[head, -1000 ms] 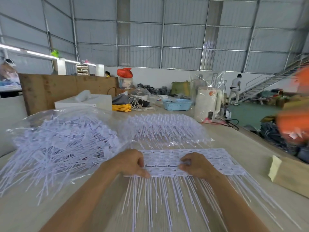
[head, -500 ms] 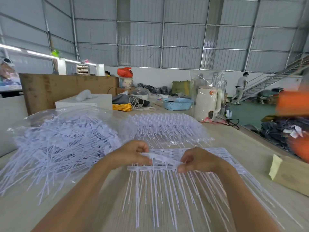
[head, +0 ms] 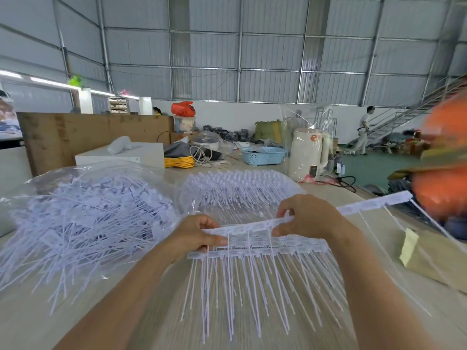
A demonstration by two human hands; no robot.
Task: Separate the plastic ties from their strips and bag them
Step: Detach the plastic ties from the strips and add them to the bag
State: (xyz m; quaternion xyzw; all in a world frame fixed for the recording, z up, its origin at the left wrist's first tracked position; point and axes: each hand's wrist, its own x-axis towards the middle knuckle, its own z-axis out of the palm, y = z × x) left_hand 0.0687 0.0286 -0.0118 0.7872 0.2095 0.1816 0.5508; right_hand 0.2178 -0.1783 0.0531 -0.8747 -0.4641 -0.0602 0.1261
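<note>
A long white strip of plastic ties (head: 358, 207) is lifted off the table, slanting up to the right, its thin tails hanging down. My left hand (head: 199, 234) pinches its left end. My right hand (head: 307, 215) grips it near the middle. Under the hands lies a stack of more tie strips (head: 255, 251), tails pointing toward me. A clear plastic bag (head: 83, 213) full of loose white ties sits on the left. Another pile of strips (head: 240, 188) lies behind.
A tan cardboard box (head: 434, 258) sits at the right table edge. Farther back stand a white kettle (head: 307, 154), a blue basket (head: 264, 155), a white box (head: 121, 155) and yellow cable (head: 178, 162). A blurred orange object (head: 444, 157) fills the right. A person (head: 364, 130) walks far off.
Both hands have peeled the top strip off the stack and raised it. Its right end has swung up and to the right, and the hands have moved apart.
</note>
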